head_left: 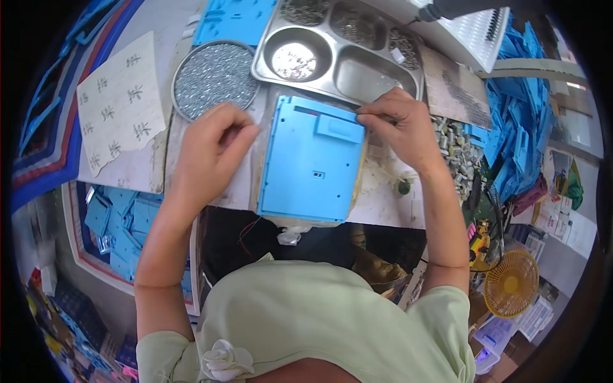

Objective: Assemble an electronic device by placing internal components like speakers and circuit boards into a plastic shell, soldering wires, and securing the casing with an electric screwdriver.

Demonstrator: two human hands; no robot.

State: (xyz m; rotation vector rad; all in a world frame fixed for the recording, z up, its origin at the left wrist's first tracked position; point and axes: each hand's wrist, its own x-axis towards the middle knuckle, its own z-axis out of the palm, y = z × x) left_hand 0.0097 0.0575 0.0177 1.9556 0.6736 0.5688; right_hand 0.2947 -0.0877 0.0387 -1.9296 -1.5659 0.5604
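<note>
A flat blue plastic panel (306,172) lies in front of me at the table's near edge, with a raised rectangular part near its top and a small slot lower down. My left hand (214,147) hovers left of the panel, just below a round dish of small silvery metal pieces (216,75). Its thumb and fingers are curled together; whatever they hold is hidden. At the panel's upper right corner is my right hand (402,124), thumb and fingertips pinched. Anything between those fingertips is too small to make out.
A steel compartment tray (364,89) with small metal parts stands beyond the panel. Metal cylinders (453,143) lie to the right, near piled blue plastic pieces (520,127). A power screwdriver (440,11) reaches in at top right. Paper with handwriting (121,105) lies left.
</note>
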